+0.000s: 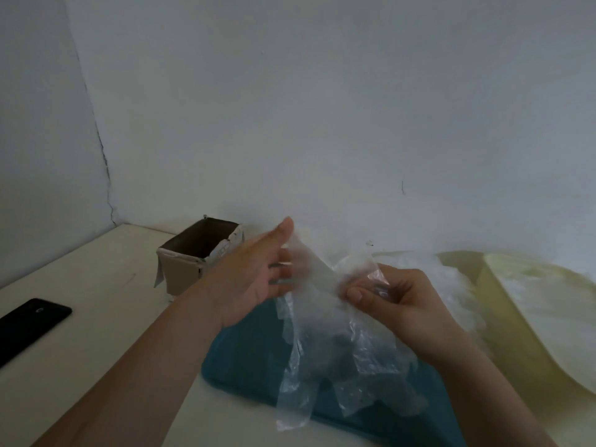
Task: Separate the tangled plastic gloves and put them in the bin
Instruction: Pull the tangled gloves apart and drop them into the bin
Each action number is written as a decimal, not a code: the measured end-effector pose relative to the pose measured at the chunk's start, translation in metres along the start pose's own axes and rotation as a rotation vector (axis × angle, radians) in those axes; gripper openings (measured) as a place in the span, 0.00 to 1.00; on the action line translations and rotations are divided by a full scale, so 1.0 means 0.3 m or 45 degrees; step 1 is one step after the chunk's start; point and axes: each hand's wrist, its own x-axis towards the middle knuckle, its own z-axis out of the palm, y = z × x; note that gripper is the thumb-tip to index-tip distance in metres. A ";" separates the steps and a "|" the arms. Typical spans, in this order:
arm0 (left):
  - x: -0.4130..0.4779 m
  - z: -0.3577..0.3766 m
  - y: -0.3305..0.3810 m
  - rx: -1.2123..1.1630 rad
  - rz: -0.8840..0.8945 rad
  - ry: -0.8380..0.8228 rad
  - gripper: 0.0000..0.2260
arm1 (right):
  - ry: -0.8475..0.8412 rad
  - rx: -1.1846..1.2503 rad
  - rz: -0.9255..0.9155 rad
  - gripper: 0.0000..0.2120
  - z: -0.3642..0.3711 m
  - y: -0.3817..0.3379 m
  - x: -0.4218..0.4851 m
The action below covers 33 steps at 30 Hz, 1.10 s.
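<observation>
A bunch of clear tangled plastic gloves (325, 337) hangs between my hands above a teal tray (245, 359). My right hand (396, 304) pinches the bunch at its top between thumb and fingers. My left hand (258, 275) is to the left with its palm showing and thumb raised. Its fingertips are behind a stretched sheet of one glove (309, 269), which runs taut across to my right hand. The bin is an open brown cardboard box (190, 269), standing to the left behind my left hand. Nothing shows inside it from this angle.
A heap of more clear gloves (429, 269) lies behind my right hand in a pale yellow basin (503, 314). A black phone (29, 324) lies at the table's left edge. A white wall stands close behind the box.
</observation>
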 end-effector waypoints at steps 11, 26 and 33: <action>-0.024 0.078 -0.042 -0.073 -0.002 0.071 0.07 | 0.081 -0.128 0.095 0.02 0.003 0.020 0.010; -0.110 0.209 0.014 0.007 0.052 -0.208 0.13 | -0.037 0.185 0.130 0.11 -0.090 -0.153 -0.079; -0.107 0.373 -0.004 0.095 -0.026 -0.132 0.14 | 0.280 0.129 0.215 0.06 -0.216 -0.249 -0.204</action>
